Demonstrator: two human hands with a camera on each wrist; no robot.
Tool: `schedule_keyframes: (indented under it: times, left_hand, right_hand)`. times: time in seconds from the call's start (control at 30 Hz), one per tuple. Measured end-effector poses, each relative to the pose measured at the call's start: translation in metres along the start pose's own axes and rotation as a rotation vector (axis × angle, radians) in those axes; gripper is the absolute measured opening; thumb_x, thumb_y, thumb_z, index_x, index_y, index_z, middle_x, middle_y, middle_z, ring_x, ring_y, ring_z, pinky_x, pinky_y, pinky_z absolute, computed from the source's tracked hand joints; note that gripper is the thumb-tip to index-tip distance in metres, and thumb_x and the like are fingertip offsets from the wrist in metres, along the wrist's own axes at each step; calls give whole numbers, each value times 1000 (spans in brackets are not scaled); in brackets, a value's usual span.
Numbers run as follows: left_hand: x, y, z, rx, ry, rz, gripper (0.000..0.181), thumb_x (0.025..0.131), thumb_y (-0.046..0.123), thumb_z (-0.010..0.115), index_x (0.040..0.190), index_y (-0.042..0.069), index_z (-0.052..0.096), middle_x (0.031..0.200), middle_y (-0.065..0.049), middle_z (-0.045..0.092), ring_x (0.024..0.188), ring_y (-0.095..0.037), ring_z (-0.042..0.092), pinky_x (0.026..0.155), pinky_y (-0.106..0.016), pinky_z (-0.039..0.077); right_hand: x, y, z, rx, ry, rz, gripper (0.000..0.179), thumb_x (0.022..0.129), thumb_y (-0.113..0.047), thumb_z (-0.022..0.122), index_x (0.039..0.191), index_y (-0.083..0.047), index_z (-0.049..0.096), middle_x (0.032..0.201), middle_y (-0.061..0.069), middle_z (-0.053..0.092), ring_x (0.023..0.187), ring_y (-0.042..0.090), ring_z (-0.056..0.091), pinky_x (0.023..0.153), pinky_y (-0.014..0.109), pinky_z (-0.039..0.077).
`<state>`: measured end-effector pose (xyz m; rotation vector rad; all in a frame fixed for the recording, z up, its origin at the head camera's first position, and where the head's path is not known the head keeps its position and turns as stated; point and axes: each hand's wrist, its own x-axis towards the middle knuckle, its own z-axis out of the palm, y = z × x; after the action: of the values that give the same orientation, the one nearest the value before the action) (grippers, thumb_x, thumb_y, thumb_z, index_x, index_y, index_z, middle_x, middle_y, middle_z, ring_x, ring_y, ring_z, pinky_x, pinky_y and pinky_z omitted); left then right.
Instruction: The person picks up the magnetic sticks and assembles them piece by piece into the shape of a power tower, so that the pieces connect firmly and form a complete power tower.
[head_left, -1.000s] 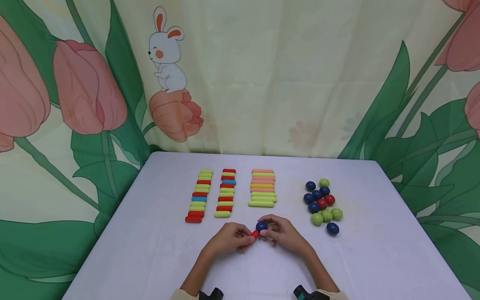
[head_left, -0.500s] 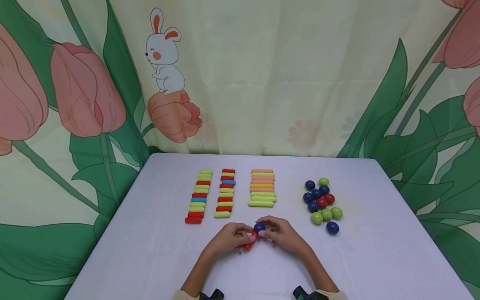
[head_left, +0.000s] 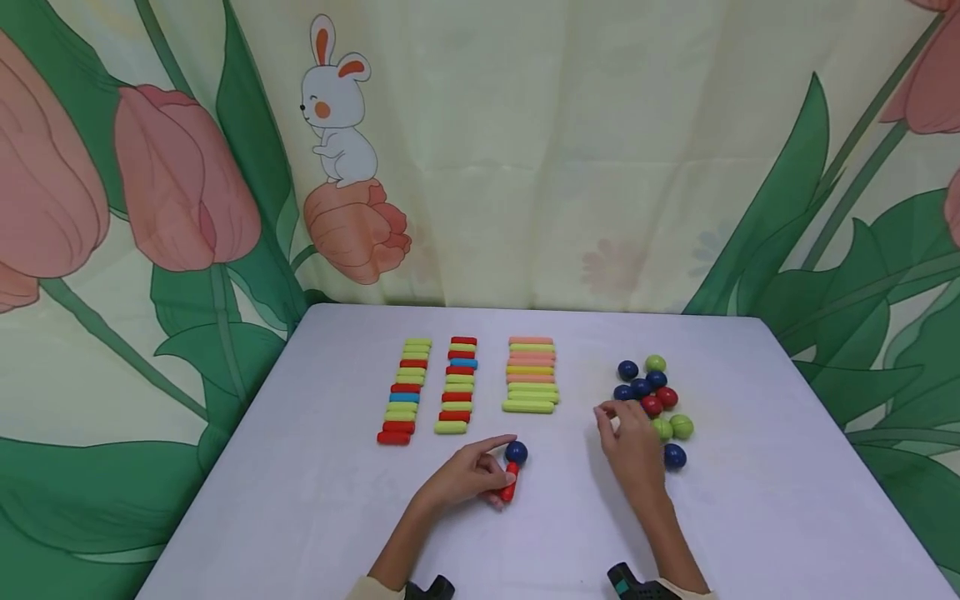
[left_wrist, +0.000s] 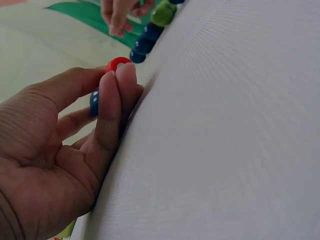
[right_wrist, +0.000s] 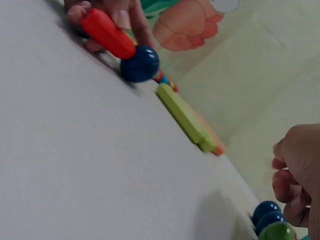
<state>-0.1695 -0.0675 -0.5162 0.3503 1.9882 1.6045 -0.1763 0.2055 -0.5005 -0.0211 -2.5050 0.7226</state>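
In front of me stands a white table with a fine woven surface (head_left: 300, 500). On its far half lie two rows of short red, lime-green and blue rounded sticks, one at left (head_left: 405, 397) and one beside it (head_left: 459, 379). Next comes a row of longer pink, yellow and lime-green sticks (head_left: 531, 370). To my right sits a cluster of glossy dark-blue, red and green balls (head_left: 652, 406), one dark-blue ball (head_left: 675, 456) lying nearest me.

Cream curtain (head_left: 510, 167) behind, creased, printed with pink tulips (head_left: 180, 183), green leaves (head_left: 255, 150), white rabbit (head_left: 348, 155). Counter (head_left: 780, 500) in front, white-topped. Soft light.
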Motion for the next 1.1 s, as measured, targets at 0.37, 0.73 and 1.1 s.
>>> schedule_keyframes:
  times: [0.37, 0.73, 1.1]
  left_hand:
    - [2, 0, 3, -50, 64, -39, 52, 87, 18, 74, 130, 19, 45, 77, -8, 67, 61, -20, 70, 67, -27, 58]
    - [-3, -6, 11, 116, 178, -87, 46, 86, 41, 73, 113, 17, 46, 62, -4, 64, 42, -15, 58, 44, -22, 45]
    - [-1, 2, 8, 395, 190, 31, 45, 83, 39, 77, 124, 32, 61, 111, 1, 49, 73, -11, 53, 59, -22, 48]
  right_hand:
    - [-3, 21, -38, -222, -269, 60, 41, 78, -17, 82, 109, 6, 67, 107, 30, 57, 81, 35, 63, 67, 48, 58]
    - [-4, 8, -27, -22, -577, 31, 37, 82, -16, 78, 116, -7, 64, 102, 8, 61, 79, 16, 53, 69, 27, 52]
    - [-8, 2, -9, 394, -712, 165, 37, 86, -8, 72, 121, -10, 59, 114, 8, 60, 62, 11, 63, 56, 25, 55]
